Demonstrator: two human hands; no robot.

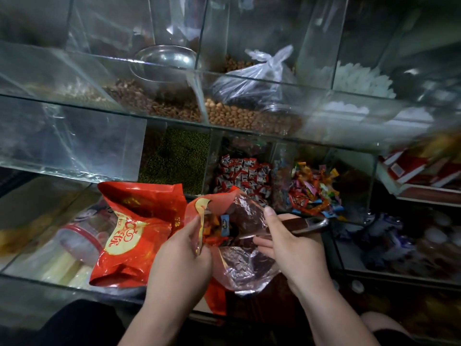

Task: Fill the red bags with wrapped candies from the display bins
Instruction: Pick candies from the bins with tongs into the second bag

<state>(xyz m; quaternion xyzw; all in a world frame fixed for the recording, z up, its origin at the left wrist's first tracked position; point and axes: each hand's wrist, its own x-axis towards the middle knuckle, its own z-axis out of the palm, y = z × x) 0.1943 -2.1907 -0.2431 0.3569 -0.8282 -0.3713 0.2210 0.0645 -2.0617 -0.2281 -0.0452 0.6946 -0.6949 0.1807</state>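
While left hand (183, 250) pinches the red bag (219, 204), right hand (287, 242) — thumb up — grips its opposite rim.

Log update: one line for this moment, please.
left hand: grips red bag | right hand: pinches its clear side | bag: open, candies inside

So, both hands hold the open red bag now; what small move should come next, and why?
Probably the right hand lets go of the red bag and reaches to the mixed wrapped candies just beyond it, while the left hand holds the mouth open. The mouth is spread wide, and only some candies show inside.
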